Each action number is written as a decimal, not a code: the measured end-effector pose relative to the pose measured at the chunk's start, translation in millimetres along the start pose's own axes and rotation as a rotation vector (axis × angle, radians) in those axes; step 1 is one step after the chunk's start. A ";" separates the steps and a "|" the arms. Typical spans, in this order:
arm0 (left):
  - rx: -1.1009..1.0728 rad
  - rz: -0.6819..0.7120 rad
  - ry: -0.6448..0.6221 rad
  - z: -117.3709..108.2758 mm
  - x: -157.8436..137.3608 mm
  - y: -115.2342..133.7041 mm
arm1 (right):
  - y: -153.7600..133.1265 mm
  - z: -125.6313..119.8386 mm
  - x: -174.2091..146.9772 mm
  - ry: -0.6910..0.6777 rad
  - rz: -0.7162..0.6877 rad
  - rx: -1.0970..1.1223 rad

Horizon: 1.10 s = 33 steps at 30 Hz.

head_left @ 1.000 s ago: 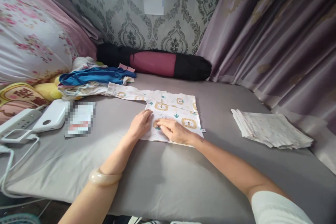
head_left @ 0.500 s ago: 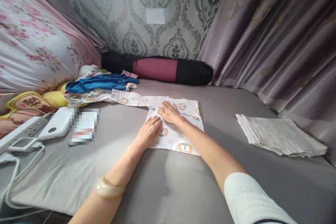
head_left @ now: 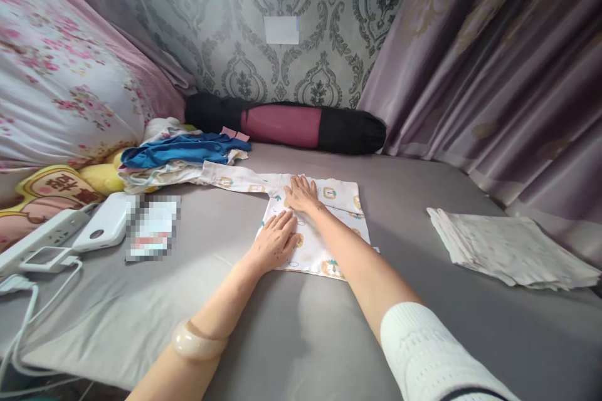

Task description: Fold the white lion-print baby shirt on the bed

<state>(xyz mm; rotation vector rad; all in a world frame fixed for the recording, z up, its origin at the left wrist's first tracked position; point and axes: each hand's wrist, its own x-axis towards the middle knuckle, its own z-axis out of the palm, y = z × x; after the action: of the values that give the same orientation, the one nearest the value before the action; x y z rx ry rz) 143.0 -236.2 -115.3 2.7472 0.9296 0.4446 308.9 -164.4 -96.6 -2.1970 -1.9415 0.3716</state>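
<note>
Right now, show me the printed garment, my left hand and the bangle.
Printed garment (head_left: 312,245): head view, on the fabric between the arms.
Left hand (head_left: 275,242): head view, on its back.
Bangle (head_left: 199,344): head view, on its outer band.

Spread out around my fingers is a wide, flat surface covered in smooth grey cloth (head_left: 399,200). On it, under my left fingers (head_left: 282,221) and right fingers (head_left: 296,185), lies a white fabric garment printed with tan lions (head_left: 310,258). Past them to the left sits a crumpled clothes heap topped with blue fabric (head_left: 183,149); straight beyond, a long black-and-maroon cylindrical bag (head_left: 282,125). Well left rest a blurred pale rectangular packet (head_left: 153,229), a rounded white box (head_left: 107,222) and a white plastic power strip (head_left: 47,238); well right, a pale folded cloth stack (head_left: 512,247).
</note>
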 end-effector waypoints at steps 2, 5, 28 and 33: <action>-0.011 -0.003 -0.004 0.1 -0.1 -0.1 | -0.8 1.5 -0.4 0.006 0.010 -0.008; -0.050 -0.011 -0.002 0.1 -0.2 -1.4 | -1.5 0.8 -0.5 -0.009 0.023 -0.017; -0.713 -0.931 0.589 -48.1 26.0 -125.1 | -32.7 14.9 5.5 0.207 -0.025 0.009; -0.613 -1.045 0.665 -58.1 26.8 -157.5 | -31.7 18.5 6.3 0.239 -0.037 0.029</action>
<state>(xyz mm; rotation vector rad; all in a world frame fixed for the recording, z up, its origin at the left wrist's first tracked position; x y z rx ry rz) 55.6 -91.2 -100.7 1.2898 1.7899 1.1598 274.0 -154.6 -105.1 -2.0770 -1.8337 0.1237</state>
